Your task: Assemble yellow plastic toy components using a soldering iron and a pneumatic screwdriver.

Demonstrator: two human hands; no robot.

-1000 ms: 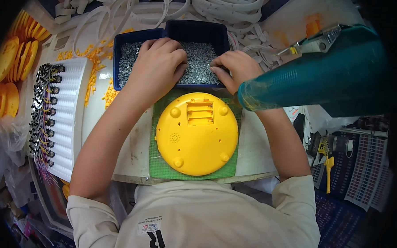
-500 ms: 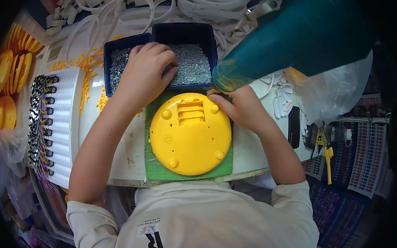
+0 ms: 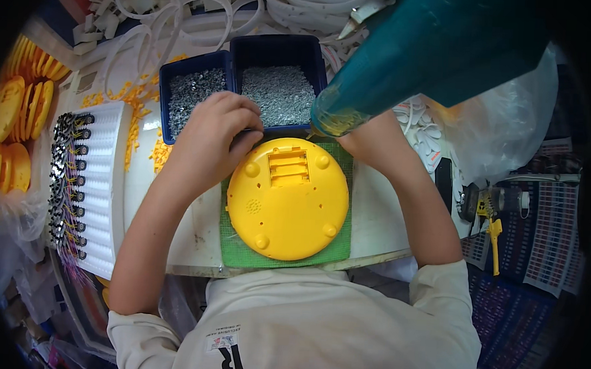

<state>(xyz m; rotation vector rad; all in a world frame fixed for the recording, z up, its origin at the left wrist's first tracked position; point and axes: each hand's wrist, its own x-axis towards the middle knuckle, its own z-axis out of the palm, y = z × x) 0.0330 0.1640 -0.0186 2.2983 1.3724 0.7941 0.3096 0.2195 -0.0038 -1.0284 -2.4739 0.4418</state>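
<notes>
A round yellow plastic housing [image 3: 287,217] lies on a green mat [image 3: 233,251], its battery compartment facing up at the far side. My left hand [image 3: 220,138] hovers at the near edge of a blue two-part bin [image 3: 168,127], just beyond the housing's upper left. Its fingers are curled together; anything pinched in them is hidden. My right hand [image 3: 370,140] is beyond the housing's upper right, close to the tip of a large teal tapering tool [image 3: 379,76]. That tool covers its fingers, so their grip does not show.
Small metal screws [image 3: 276,91] fill the bin. At left stands a white foam tray [image 3: 104,196] of wired black parts, with yellow plastic pieces [image 3: 140,108] beside it. White plastic strips [image 3: 316,7] lie at the back. A black phone-like slab [image 3: 444,181] lies at right.
My left hand has drawn back from over the screw bin toward the housing. The teal tool's tip has shifted slightly, and my right fingers have passed out of sight behind it.
</notes>
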